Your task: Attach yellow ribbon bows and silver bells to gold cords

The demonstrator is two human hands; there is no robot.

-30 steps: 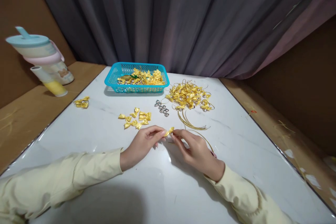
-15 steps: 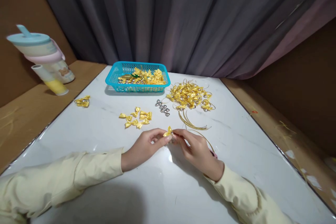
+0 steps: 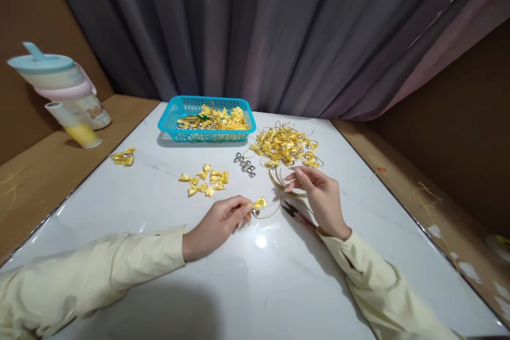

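Note:
Between the thumb and fingers of my left hand (image 3: 223,218) is a yellow ribbon bow (image 3: 260,202) with a shiny silver bead (image 3: 255,212) against it. From the bow a thin gold cord (image 3: 271,216) loops out to the right. My right hand (image 3: 319,196) is raised at that cord's far end, its fingertips closed together and seemingly pinching it; the grip is partly blurred. Just behind those fingers lies a bundle of gold cords (image 3: 274,176). Dark-bladed snips (image 3: 292,211) with a pinkish handle rest on the table, partly under my right wrist.
Several loose yellow bows (image 3: 203,183) and silver beads (image 3: 244,163) lie ahead. Behind them are a blue basket (image 3: 167,126) of bows and a pile of corded bows (image 3: 285,143). At left are a small bow bunch (image 3: 124,156), a tumbler (image 3: 59,85) and a yellow-white tube (image 3: 75,126).
My right hand has moved away from the bow, right and forward, drawing the cord out. The bow and bead stay in my left hand; the snips show more.

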